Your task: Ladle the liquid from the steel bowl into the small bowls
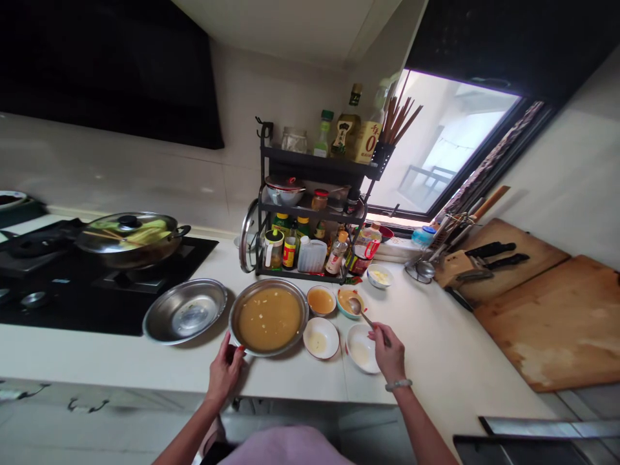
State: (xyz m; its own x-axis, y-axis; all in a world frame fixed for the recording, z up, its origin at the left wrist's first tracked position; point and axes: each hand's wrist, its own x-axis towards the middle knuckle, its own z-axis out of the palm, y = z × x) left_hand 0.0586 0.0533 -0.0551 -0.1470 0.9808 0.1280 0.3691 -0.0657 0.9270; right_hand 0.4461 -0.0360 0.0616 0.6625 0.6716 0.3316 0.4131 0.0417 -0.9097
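Observation:
My right hand (390, 354) grips the handle of a metal spoon (355, 305). The spoon's head is at a small bowl of orange-brown liquid (345, 310); whether it touches the liquid I cannot tell. My left hand (227, 369) has thumb and fingers at the near left rim of a wide metal basin (234, 326), which holds brownish liquid with pale bits floating in it. Between basin and spoon stand another bowl of orange liquid (321, 301) and a white bowl with a little pale residue (321, 338). Under my right wrist, a second white bowl (360, 349) is partly hidden.
An empty metal basin (165, 323) stands left, beside the black stove (72, 303) with a lidded pan (130, 242). Behind the bowls rises a black spice rack (310, 210) full of bottles. A small bowl (380, 276), a knife block (458, 268) and cutting boards (557, 323) are right.

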